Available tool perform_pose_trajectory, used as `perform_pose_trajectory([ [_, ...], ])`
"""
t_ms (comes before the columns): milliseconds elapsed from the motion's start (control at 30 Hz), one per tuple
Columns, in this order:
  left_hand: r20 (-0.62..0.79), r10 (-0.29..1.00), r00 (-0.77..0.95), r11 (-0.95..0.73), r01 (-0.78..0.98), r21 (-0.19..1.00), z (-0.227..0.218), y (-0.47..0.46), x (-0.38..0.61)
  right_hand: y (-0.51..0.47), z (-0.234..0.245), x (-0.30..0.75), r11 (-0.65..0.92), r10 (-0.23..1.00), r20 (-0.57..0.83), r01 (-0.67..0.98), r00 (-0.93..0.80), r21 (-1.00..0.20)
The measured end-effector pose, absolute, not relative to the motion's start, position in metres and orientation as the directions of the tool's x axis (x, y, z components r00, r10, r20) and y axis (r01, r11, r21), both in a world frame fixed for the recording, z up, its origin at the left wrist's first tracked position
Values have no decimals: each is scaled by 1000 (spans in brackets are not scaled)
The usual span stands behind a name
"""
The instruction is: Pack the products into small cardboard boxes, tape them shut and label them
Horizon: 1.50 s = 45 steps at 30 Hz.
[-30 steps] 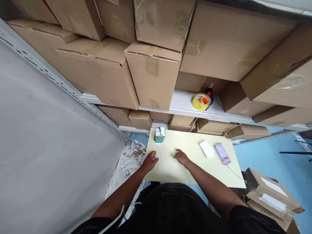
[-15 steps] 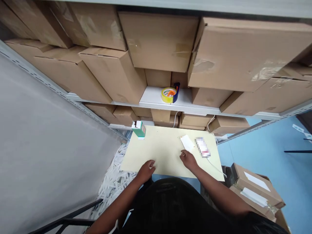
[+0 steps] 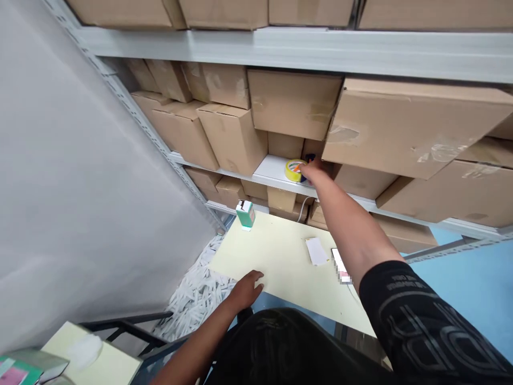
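A worker's right hand (image 3: 315, 172) reaches the yellow tape roll (image 3: 290, 172) on the shelf (image 3: 271, 167), fingers at the roll's right side, grip unclear; the left hand (image 3: 245, 292), fingers apart, is farther off, near the bench (image 3: 276, 243) edge.

Right hand (image 3: 313, 171) is up at the shelf (image 3: 270, 167), at the tape dispenser (image 3: 289, 172); yellow roll just left of its fingers, can't tell if the grip is closed. Left hand (image 3: 245, 293) is at the near edge of the table (image 3: 272, 243), thumb and fingers parted, green box (image 3: 246, 216) beyond it, paper strips (image 3: 200, 297) on the floor to its left. White pad (image 3: 316, 251) lies between the hands.
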State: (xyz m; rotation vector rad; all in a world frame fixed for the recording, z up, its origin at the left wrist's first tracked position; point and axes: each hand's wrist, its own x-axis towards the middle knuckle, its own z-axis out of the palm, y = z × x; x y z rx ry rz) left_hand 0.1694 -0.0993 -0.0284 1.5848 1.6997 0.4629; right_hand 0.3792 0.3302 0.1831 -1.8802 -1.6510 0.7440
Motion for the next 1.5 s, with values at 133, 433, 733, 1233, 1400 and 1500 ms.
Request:
perform_pose_trajectory([
  [133,-266,964,19,182,684,707,-34,-125,148,350,176,365,-328,944,-244,673,220,-663],
  [433,-335,942,35,220,691,688,-51,-151,83,325,181,350,-464,882,-299,564,365,-683],
  [733,-338,925,172,141,672,727,-59,-149,19,215,165,373,-369,928,-283,511,242,-776],
  [1233,-376,918,131,162,740,653,-61,-180,11,-20,-87,436,-321,810,-562,929,168,-184],
  [1400,-392,920,17,252,741,623,-60,-202,53,2,-101,462,-269,790,-602,948,116,-170],
  [1500,-394,918,-39,293,737,610,-57,-212,87,9,-94,476,-214,767,-639,962,61,-166],
])
